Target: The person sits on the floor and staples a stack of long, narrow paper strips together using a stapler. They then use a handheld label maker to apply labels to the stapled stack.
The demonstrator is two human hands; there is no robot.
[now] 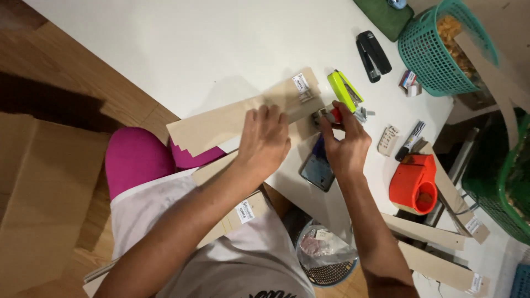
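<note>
My left hand presses flat on a stack of long tan cardboard strips lying on the white table. A small white label sits near the strips' far end. My right hand pinches a small metal and red object at the edge of the strips, right beside a lime-green stapler. A dark phone lies on the table under my right wrist.
A black stapler, a teal basket, small boxes, a marker and an orange tape dispenser sit to the right. More labelled strips lie lower right. A waste bin stands below the table's edge.
</note>
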